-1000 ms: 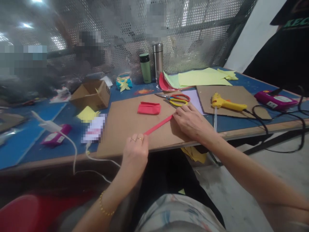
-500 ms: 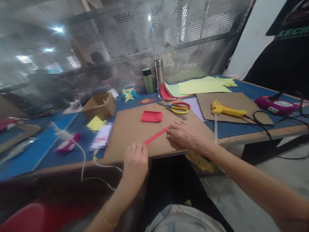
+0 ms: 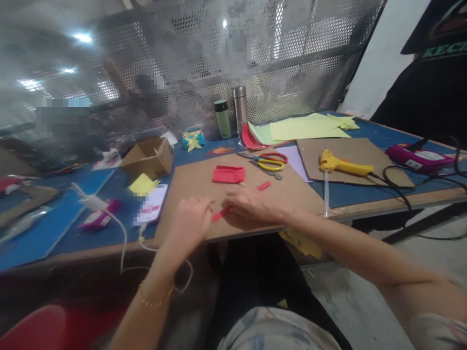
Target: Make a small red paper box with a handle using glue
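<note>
Right hand (image 3: 250, 204) lies over the red strip (image 3: 219, 215), fingers bent close together at it; can't tell whether they pinch it or just press. Left hand (image 3: 191, 218) is just beside the strip's left end, fingers curled, blurred; can't tell whether it grips anything. The strip is on the brown cardboard sheet (image 3: 193, 187) at the near edge of the counter (image 3: 288, 200), slanting up to the far right. A short red piece (image 3: 263, 185) shows past the right hand on the far side; can't tell if it's the same strip.

On the same sheet, beyond the hands: folded red paper (image 3: 228, 174), then to its right scissors (image 3: 276, 167) with one red and one yellow handle, blades pointing left.

Right: yellow glue gun (image 3: 348, 166) on a second cardboard sheet (image 3: 314, 150), clear glue stick (image 3: 326, 197) hanging toward the near edge. Magenta power strip (image 3: 419, 158) at far right.

Left: phone (image 3: 152, 206), partly pixelated, white cable (image 3: 125, 243) beside it, yellow paper (image 3: 143, 184) just behind, open cardboard box (image 3: 146, 160) beyond.

Far side: green tumbler (image 3: 222, 121) and steel flask (image 3: 240, 107) upright side by side, yellow-green sheets (image 3: 306, 127) flat to their right.
</note>
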`<state>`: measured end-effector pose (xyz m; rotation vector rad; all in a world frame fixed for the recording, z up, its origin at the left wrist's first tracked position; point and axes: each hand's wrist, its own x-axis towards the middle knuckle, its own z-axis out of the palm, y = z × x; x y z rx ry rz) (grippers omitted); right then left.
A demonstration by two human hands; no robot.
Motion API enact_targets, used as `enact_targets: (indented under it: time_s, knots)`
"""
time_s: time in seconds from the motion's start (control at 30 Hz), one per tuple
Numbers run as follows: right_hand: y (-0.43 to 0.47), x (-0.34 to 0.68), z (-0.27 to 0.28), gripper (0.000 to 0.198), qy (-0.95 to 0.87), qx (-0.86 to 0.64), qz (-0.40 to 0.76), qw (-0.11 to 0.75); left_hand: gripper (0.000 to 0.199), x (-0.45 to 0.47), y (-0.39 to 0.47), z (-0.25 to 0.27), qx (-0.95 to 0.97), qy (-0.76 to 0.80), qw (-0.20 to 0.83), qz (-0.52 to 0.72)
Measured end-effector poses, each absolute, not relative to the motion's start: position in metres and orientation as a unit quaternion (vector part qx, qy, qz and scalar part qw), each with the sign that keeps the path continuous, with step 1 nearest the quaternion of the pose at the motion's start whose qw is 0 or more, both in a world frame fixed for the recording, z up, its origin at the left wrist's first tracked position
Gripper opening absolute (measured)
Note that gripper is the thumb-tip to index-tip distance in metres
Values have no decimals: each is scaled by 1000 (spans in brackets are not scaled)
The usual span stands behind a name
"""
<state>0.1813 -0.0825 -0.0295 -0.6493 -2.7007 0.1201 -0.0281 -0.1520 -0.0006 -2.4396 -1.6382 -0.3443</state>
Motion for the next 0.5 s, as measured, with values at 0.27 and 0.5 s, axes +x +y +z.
enact_targets:
  time_s: [0.27, 0.5]
  knots:
    - [-77, 171, 7, 8, -936, -309, 152, 69, 41, 5, -22, 41, -829, -555, 24, -63]
    - [-66, 167, 14, 7, -933, -287, 215, 26, 45, 10, 12, 23, -848, -514, -120, -56]
